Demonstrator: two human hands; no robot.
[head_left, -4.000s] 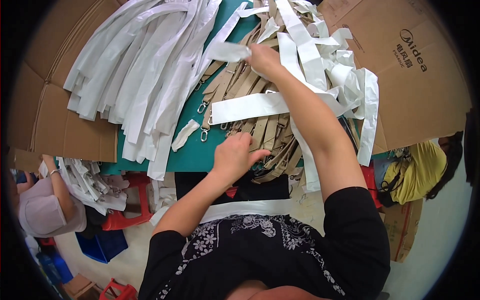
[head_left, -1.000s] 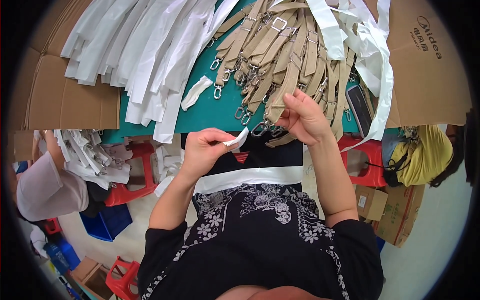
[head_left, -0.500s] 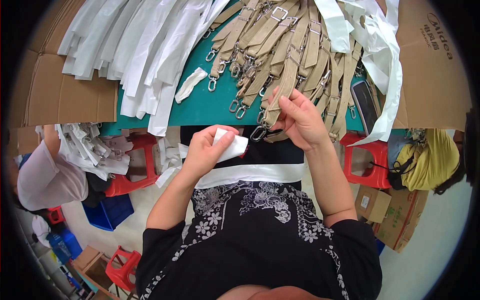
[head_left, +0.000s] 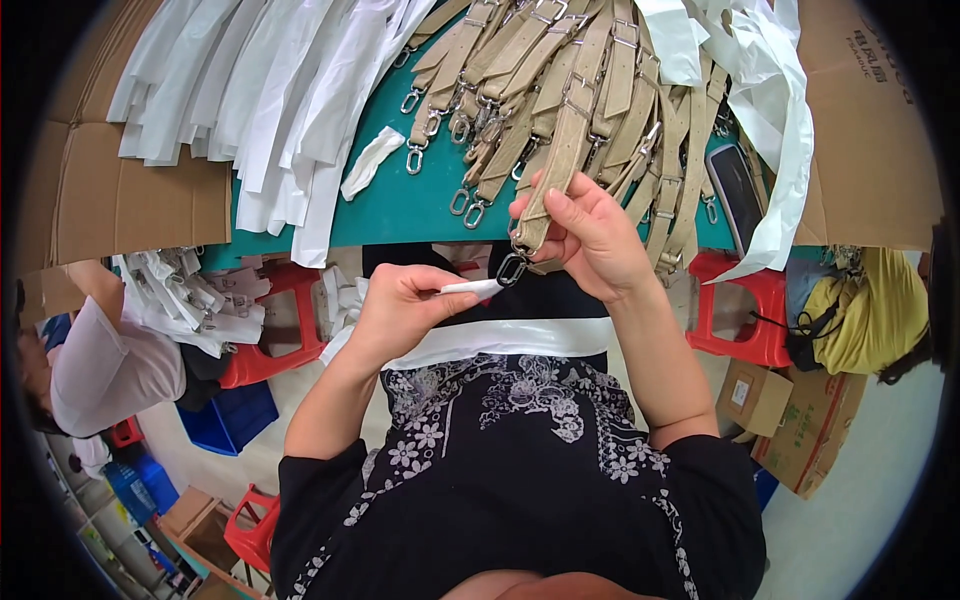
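My right hand (head_left: 602, 240) pinches the end of a tan strap (head_left: 568, 145) just past the table's front edge. From that end hangs a dark metal clasp ring (head_left: 512, 268). My left hand (head_left: 402, 308) grips a small white plastic strip (head_left: 470, 287) between thumb and fingers. The strip's tip meets the ring in the picture; whether it passes through cannot be made out. Beyond my right hand lies a pile of tan straps (head_left: 500, 65) with metal buckles and clasps.
Long white plastic sleeves (head_left: 270, 90) cover the left of the green table (head_left: 400, 220), near a crumpled white piece (head_left: 372, 163). A phone (head_left: 735, 195) lies at right beside a white sheet (head_left: 775, 130). Red stools (head_left: 270, 330) and other people (head_left: 120, 350) flank me.
My left hand has turned the white strip edge-on, its tip now at the clasp ring. My right hand has shifted slightly left with the strap.
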